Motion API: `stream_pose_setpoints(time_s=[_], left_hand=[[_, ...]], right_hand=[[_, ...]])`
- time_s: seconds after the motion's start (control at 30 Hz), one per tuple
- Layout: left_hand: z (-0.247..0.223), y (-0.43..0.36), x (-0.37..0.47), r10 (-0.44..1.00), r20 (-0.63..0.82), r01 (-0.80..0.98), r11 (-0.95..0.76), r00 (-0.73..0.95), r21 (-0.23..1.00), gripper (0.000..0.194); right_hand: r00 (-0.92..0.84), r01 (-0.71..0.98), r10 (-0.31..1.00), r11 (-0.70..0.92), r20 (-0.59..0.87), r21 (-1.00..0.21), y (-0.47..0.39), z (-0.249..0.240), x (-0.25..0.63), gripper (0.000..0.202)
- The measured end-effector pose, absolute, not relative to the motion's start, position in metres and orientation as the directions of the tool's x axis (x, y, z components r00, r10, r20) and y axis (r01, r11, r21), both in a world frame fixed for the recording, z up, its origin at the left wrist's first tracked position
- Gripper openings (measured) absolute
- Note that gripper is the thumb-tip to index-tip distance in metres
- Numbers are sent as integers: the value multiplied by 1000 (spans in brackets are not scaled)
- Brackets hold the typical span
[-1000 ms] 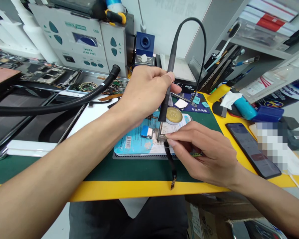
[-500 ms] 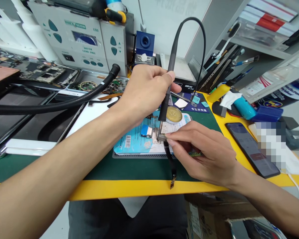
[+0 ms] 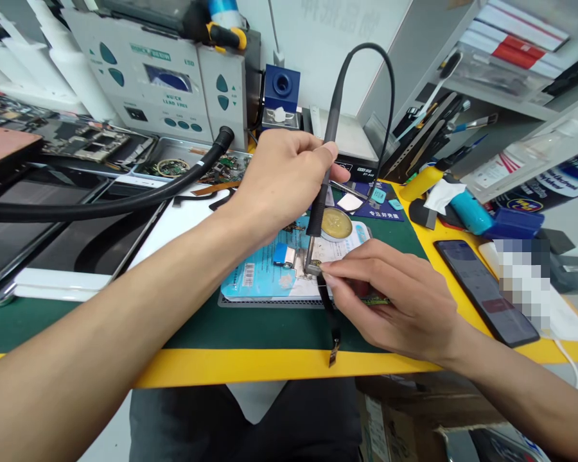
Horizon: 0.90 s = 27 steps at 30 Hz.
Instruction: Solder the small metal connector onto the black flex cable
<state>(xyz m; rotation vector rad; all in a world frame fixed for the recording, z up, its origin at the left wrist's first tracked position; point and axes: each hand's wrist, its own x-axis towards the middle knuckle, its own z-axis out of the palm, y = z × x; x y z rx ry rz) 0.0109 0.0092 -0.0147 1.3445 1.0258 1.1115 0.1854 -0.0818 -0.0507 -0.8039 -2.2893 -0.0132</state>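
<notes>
**Soldering a small part on a cluttered surface**

Left hand (image 3: 282,179) grips a soldering iron (image 3: 324,173) like a pen, tip down on a small metal part (image 3: 314,267) atop a blue card (image 3: 264,273). Right hand (image 3: 395,301) pinches that part steady — soldering looks underway; next calls for lifting cleanly.
</notes>
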Motion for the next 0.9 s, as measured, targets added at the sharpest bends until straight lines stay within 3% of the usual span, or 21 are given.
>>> stream_pose_setpoints(time_s=[0.9], left_hand=[[-15,12,12,977,120,56,-132,177,990,31]], right_hand=[[-573,573,574,791,586,-215,-86,-48,187,16]])
